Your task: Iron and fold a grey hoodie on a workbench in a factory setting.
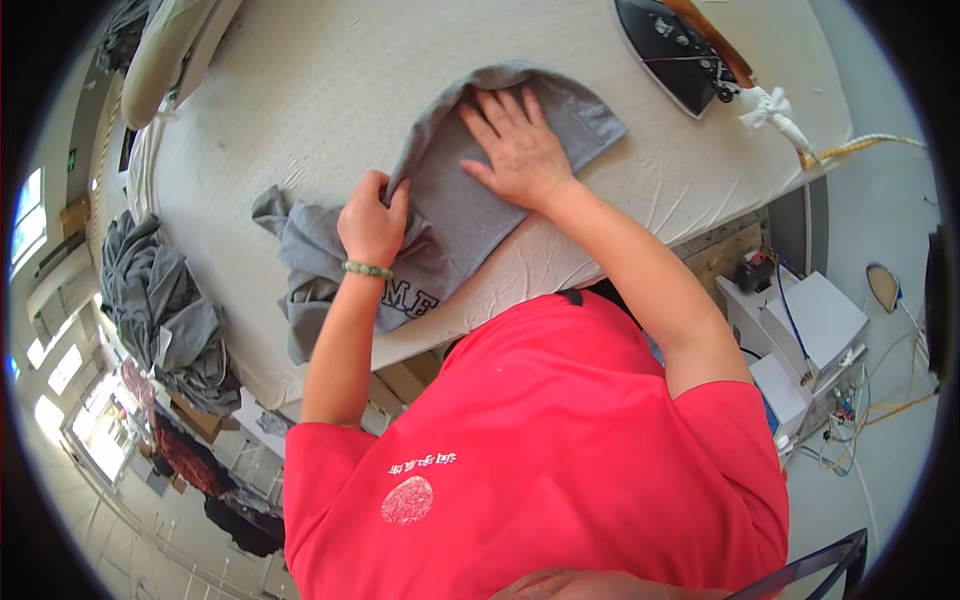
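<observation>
A grey garment (470,225) with dark lettering near its lower edge lies partly spread on the pale cloth-covered ironing table (310,110). Its left part is bunched into folds. My left hand (372,225) pinches the fabric at the garment's left edge, fingers curled and thumb pressed on it; a green bead bracelet circles that wrist. Further right, my right hand (520,150) lies flat on the cloth with its fingers spread, just inside the curved far edge. The garment's far edge is slightly raised and curls over.
An iron (680,50) rests at the far right, beside a cord wrapped in knotted white cloth (775,112). A padded pressing arm (165,65) juts in at the far left. Heaped grey garments (165,305) hang by the table's left edge. White boxes (815,315) and cables stand at right.
</observation>
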{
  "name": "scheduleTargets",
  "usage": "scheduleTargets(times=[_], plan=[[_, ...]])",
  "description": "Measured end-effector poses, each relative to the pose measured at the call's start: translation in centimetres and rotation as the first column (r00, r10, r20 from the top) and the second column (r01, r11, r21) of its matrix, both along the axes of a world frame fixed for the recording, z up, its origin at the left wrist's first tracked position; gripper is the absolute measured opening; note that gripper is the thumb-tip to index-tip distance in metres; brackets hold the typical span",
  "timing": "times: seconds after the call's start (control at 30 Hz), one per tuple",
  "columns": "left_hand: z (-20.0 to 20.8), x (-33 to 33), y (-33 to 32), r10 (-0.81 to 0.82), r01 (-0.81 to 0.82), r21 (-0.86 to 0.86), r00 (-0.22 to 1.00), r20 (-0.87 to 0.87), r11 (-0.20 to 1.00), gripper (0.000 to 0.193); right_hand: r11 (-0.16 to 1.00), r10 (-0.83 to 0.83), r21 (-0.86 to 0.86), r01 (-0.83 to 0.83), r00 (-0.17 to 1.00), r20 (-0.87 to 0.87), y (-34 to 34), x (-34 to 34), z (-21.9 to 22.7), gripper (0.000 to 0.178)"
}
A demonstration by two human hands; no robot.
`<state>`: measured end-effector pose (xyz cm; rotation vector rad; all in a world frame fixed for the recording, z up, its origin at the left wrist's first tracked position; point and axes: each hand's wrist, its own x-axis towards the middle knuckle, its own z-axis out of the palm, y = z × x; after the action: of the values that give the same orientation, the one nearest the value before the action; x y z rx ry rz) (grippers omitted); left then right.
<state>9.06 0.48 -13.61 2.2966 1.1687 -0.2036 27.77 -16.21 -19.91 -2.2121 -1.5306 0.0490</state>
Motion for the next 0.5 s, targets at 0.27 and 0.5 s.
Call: scheduleTargets(times=[0.27,0.5], plan=[[-4.8,2.3,4.1,0.012,0.050,-0.135,0.906,0.422,0.990,0.057,0.871,-0.476,0.049,0.489,0.864,-0.167,-5.3,5.3,0.5,0.052],[-3.7,9.9,5.0,-0.243,0.313,-0.216,0.923,0.297,0.925,0.040,0.865,-0.492,-0.044,0.500,0.828,-0.269,-5.7,7.5,0.2,0.044]])
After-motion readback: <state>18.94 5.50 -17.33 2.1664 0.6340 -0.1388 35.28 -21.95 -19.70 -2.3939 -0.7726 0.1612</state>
